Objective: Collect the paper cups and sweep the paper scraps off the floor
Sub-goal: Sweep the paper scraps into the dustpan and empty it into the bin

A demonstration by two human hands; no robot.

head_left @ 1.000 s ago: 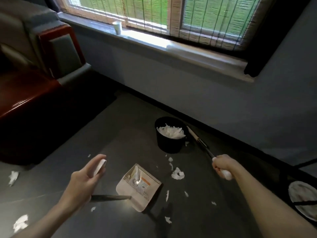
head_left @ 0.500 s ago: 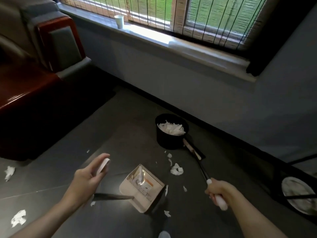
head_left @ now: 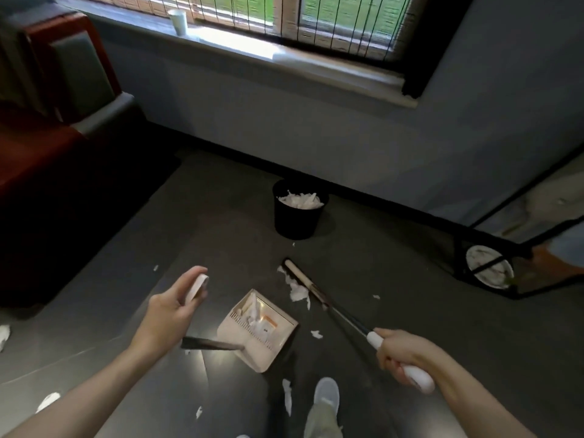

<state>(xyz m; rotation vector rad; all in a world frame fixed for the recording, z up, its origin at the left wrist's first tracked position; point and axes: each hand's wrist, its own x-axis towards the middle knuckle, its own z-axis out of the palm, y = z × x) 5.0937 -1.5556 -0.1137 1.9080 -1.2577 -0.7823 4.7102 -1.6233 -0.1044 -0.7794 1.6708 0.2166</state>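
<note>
My left hand point(head_left: 167, 314) holds the white top of a long dustpan handle; the beige dustpan point(head_left: 257, 330) stands on the dark floor with a few paper scraps in it. My right hand point(head_left: 403, 354) grips the white handle of a broom. The broom head point(head_left: 300, 278) lies on the floor just right of the pan, against a clump of white scraps point(head_left: 297, 290). More scraps lie loose on the floor, such as one point(head_left: 287, 395) near my shoe and one point(head_left: 47, 401) at the lower left. A paper cup point(head_left: 178, 22) stands on the window sill.
A black bin point(head_left: 295, 221) full of white paper stands near the wall. A dark sofa point(head_left: 47, 159) fills the left. A black metal frame holding a white plate point(head_left: 489, 270) stands at the right. My shoe point(head_left: 327, 392) is near the pan.
My right hand has pulled the broom back from beside the bin towards the dustpan, dragging scraps along. The view has tilted down and stepped back; my left hand stays on the dustpan handle.
</note>
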